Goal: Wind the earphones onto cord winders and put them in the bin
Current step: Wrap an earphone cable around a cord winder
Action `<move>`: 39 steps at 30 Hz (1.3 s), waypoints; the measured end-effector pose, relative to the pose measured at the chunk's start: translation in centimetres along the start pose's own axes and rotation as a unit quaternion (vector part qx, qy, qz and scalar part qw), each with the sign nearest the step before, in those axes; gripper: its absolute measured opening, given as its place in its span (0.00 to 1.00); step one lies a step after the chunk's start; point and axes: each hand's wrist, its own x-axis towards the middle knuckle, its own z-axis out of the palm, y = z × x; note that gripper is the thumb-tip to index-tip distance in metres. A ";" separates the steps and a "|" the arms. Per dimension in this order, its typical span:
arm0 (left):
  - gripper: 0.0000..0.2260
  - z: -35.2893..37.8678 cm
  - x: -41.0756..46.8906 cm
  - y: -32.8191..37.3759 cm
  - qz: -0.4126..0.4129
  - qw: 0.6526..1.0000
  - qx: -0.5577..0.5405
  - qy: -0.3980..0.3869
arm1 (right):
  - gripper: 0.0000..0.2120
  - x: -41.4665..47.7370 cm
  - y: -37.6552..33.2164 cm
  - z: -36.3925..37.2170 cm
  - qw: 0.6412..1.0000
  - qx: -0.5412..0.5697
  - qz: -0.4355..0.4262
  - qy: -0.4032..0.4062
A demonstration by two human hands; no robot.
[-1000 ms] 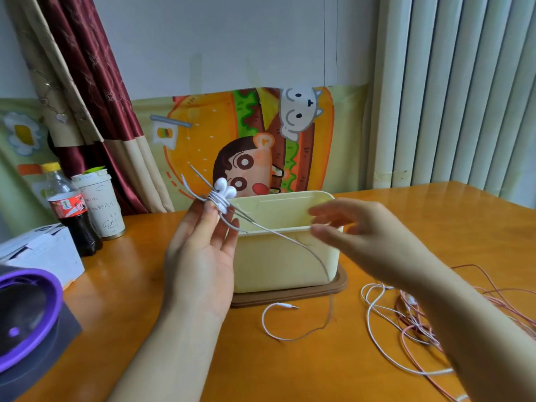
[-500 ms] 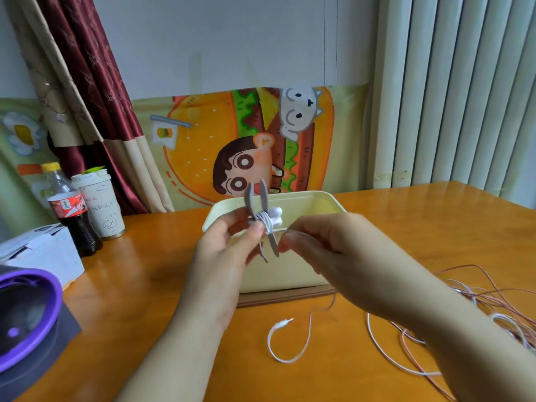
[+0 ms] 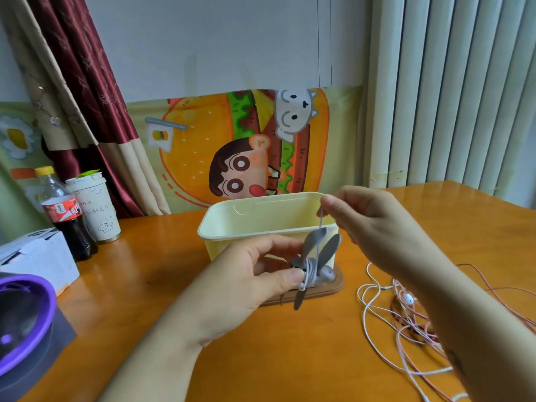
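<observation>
Just before the cream plastic bin [image 3: 229, 245], the left hand [image 3: 255, 274] pinches the grey winged plastic cord winder [image 3: 313, 266] at its wrapped waist; at 12 o'clock the right hand [image 3: 374, 224] pinches the thin white earphone cord [image 3: 320, 219], seemingly light, limp, best kept taut.

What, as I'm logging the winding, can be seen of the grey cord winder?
The cord winder is matte grey, seemingly soft plastic or rubber. Two long flat ear-like blades rise up and rightward; a third hangs down. Several turns of white cord wrap its middle. The left hand pinches it between thumb and fingers, in the air before the front wall of the bin. From the wraps the cord runs up to the right hand, which pinches it.
</observation>
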 end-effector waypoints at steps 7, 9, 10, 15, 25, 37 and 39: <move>0.12 -0.2 0.4 0.5 0.019 0.963 -0.265 0.033 | 0.20 -0.9 1.4 3.8 0.992 0.054 0.064 -0.092; 0.12 -0.4 0.6 0.6 0.017 0.950 -0.301 0.082 | 0.21 -1.3 1.1 4.6 0.990 0.018 0.029 -0.137; 0.10 -0.5 0.6 0.6 0.015 0.945 -0.310 0.107 | 0.19 -1.5 0.8 4.7 0.988 0.001 0.015 -0.156; 0.16 -1.0 0.9 0.1 -0.002 0.918 -0.346 0.194 | 0.12 -1.7 -0.2 4.0 0.981 -0.055 -0.017 -0.184; 0.16 -0.1 0.3 -0.7 -0.044 0.992 -0.005 0.120 | 0.12 -1.4 -2.5 0.8 0.977 -0.129 -0.104 -0.132; 0.14 0.2 0.0 0.0 -0.005 0.997 -0.074 -0.014 | 0.18 -0.1 0.2 0.5 0.999 0.038 0.006 -0.029; 0.12 0.2 0.1 0.1 0.010 0.992 -0.122 -0.016 | 0.23 -0.1 1.1 1.6 0.995 0.065 0.041 -0.064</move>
